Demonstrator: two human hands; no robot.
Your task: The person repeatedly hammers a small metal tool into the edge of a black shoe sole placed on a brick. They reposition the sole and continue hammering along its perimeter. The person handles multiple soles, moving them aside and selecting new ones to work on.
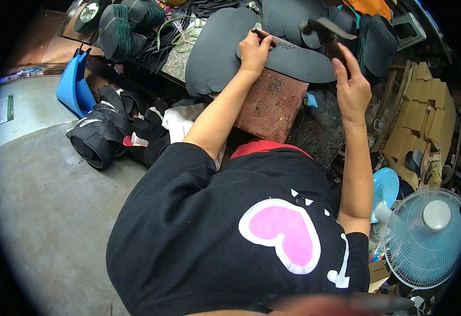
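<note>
A hammer (335, 30) is raised in my right hand (355, 94), its fingers closed round the handle. The hammer's head is a little blurred. My left hand (253, 53) is closed on a small dark tool (263, 37), perhaps a punch, held against a dark grey shoe sole (301, 64). Several small holes show in that sole beside the tool. The tool's lower end is hard to make out. The sole lies across a reddish-brown block (272, 102), with another, larger grey sole (214, 50) to its left.
Green-corded black bundles (115, 32) stand at the far left, and more soles (291, 18) lie at the back. Black scraps (96, 131) are heaped left of me beside a blue plastic piece (75, 87). A fan (425, 242) and cardboard (417, 121) are on the right.
</note>
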